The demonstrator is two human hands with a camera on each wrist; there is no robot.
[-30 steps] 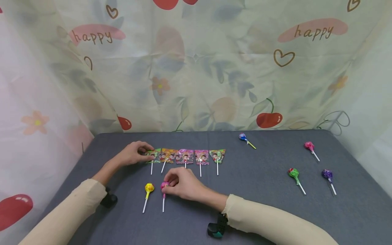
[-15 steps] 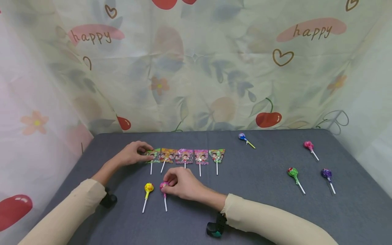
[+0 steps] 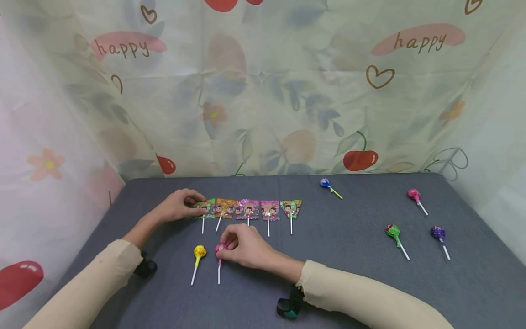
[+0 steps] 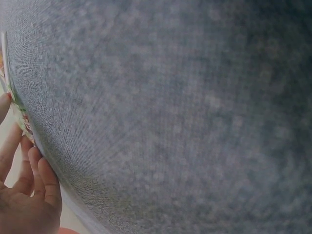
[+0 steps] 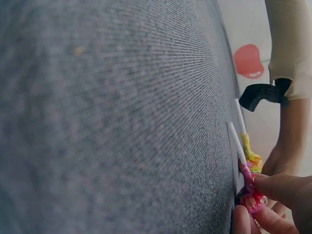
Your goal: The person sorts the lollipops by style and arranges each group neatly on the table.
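Note:
At the left end of a row of flat-wrapped lollipops, my left hand holds the edge of a green-wrapped lollipop between thumb and fingers. In the left wrist view the green wrapper shows at the fingertips. Nearer the front, my right hand pinches the head of a pink lollipop, its white stick pointing towards me. Fingers partly cover that head. Just left of it lies a yellow round lollipop, its stick also pointing forward to me.
Beside the green one run orange, purple-pink, pink and green flat lollipops. Round ones lie scattered rightward: blue, pink-red, green, purple. A patterned curtain hangs behind the grey table.
The pink lollipop's stick swings slightly right at half a second ago, then back to nearly straight now, still in my right fingers. My left hand stays in place.

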